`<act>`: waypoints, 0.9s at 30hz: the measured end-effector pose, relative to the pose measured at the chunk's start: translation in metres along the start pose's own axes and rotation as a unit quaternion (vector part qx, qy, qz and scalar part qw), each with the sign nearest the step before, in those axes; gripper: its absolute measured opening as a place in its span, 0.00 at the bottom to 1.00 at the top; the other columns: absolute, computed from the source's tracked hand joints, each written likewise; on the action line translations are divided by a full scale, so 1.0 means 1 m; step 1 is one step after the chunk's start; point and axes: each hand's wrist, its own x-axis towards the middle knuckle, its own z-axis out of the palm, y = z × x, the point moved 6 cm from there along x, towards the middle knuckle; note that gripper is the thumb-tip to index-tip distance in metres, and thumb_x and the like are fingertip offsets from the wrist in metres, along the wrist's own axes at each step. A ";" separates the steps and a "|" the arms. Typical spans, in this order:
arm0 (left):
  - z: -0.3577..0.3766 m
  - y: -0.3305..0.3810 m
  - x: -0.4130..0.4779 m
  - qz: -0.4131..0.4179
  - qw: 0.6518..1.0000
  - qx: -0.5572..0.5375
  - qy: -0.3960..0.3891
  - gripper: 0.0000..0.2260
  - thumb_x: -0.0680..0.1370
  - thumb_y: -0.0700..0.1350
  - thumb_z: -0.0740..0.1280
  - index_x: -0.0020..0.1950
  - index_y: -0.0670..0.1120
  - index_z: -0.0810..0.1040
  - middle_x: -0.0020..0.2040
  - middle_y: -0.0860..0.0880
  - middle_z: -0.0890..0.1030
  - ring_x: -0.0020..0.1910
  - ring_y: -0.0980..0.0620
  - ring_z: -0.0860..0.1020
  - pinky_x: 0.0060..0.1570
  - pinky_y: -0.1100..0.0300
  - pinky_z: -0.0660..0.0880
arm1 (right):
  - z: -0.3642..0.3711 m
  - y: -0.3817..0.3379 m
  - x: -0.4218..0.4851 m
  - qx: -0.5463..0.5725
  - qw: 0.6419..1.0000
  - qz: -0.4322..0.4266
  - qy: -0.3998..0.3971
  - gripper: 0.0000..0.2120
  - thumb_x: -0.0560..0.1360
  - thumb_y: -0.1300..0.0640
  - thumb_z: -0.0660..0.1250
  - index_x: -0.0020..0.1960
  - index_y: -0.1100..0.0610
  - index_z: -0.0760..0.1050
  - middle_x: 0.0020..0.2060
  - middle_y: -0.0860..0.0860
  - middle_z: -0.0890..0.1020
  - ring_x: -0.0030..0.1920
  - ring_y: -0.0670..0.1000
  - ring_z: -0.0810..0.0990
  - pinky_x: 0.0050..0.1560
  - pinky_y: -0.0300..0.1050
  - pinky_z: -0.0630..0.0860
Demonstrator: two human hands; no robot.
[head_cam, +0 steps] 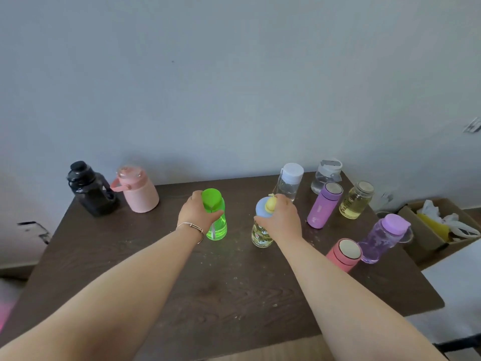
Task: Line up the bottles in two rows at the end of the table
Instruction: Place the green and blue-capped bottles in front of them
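Ten bottles on dark wooden table (234,295). Left hand (195,211) clamped on translucent green plastic bottle (217,225); right hand (282,217) clamped on blue-lidded patterned clear bottle (261,234).

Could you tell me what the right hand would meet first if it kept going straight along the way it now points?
Probably the clear bottle with the white cap, just beyond the right hand, which grips the yellow-topped bottle. Depth is hard to judge, so it might pass beside it.
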 end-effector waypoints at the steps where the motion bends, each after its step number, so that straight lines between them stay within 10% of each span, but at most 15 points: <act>1: -0.010 -0.009 -0.003 -0.008 1.000 0.001 0.008 0.30 0.68 0.53 0.76 0.65 0.45 0.70 0.58 0.44 0.78 0.55 0.42 0.77 0.49 0.53 0.72 | 0.006 -0.010 -0.003 0.002 1.000 -0.009 -0.007 0.35 0.65 0.47 0.78 0.66 0.56 0.68 0.61 0.52 0.75 0.59 0.55 0.74 0.51 0.49 0.73; 27: -0.241 -0.282 0.041 -0.066 0.997 -0.003 0.046 0.29 0.69 0.53 0.76 0.65 0.45 0.69 0.59 0.44 0.78 0.56 0.41 0.77 0.50 0.51 0.74 | 0.211 -0.294 -0.066 0.033 0.996 -0.066 -0.054 0.33 0.61 0.48 0.80 0.61 0.55 0.71 0.54 0.50 0.76 0.55 0.54 0.75 0.49 0.50 0.76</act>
